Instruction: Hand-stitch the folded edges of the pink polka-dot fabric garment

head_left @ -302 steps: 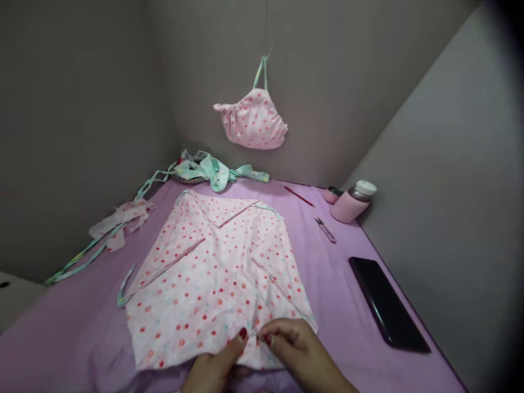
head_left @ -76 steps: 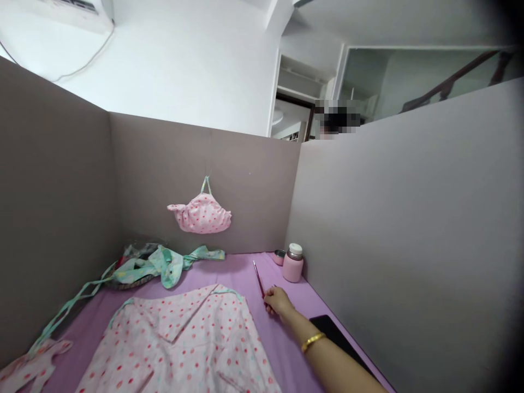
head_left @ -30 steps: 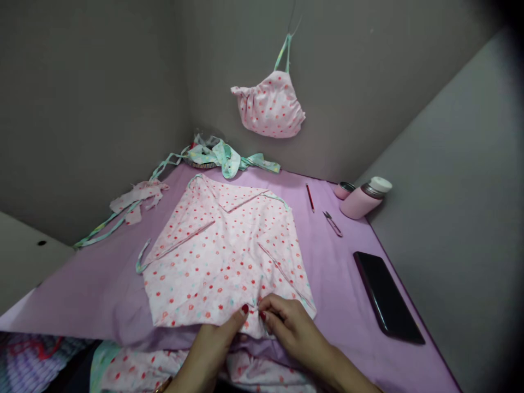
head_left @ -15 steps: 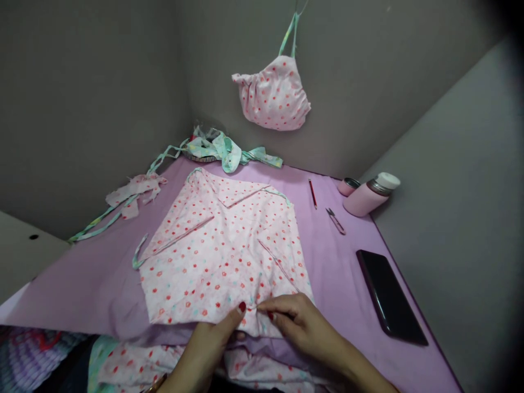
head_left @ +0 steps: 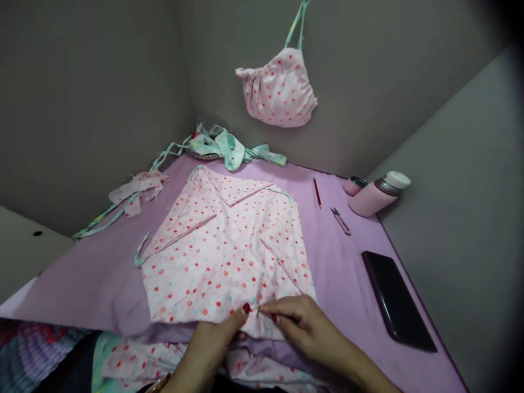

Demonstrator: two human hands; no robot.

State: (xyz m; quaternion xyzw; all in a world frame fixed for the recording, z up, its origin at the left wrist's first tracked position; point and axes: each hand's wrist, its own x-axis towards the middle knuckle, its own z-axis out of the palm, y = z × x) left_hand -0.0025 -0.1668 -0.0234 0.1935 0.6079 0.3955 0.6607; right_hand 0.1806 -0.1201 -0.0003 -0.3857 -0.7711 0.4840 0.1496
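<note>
The right hand [head_left: 309, 333] is nearly closed, thumb and forefinger pinching a small fold at the near edge of the cloth [head_left: 216, 256]; whether anything fine lies in that pinch is too small to tell. The left hand [head_left: 202, 355] sits just beside it, curled, its fingers gripping the same edge. The cloth, a pink floral cotton with folded edges, lies spread on a lilac surface [head_left: 73, 284]. It looks light, limp and easily creased, best held along a hem with both hands. Beyond it lie small snips [head_left: 341, 221], a red pencil [head_left: 317, 192], a phone [head_left: 395, 300] and a pink flask [head_left: 372, 199].
</note>
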